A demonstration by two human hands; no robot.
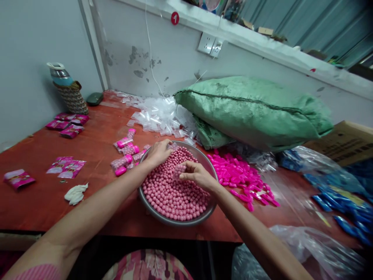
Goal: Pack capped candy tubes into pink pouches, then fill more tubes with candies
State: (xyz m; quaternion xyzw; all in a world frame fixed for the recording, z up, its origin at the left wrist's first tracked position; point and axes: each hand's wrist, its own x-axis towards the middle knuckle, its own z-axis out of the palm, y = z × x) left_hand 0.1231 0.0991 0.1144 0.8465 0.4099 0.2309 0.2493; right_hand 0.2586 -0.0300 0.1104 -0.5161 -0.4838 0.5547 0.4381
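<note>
A metal bowl [214,208] full of round pink beads [171,198] stands at the table's front edge. Over its right half, my right hand [199,177] pinches a small clear plastic tube [178,170] with pink beads in it. My left hand [159,152] reaches over the bowl's far left rim, its fingers closed on a clear tube [174,146] that is partly hidden. Just left of the bowl lie several filled tubes with bright pink caps [125,160]. To the right is a pile of loose pink caps [236,171].
Empty clear tubes [163,114] are heaped at the back, beside a big green sack [256,109]. Pink packets [70,167] and a crumpled white glove-like scrap [76,193] lie left. Blue packets [344,194], plastic bags [314,249] and a cardboard box [344,142] occupy the right.
</note>
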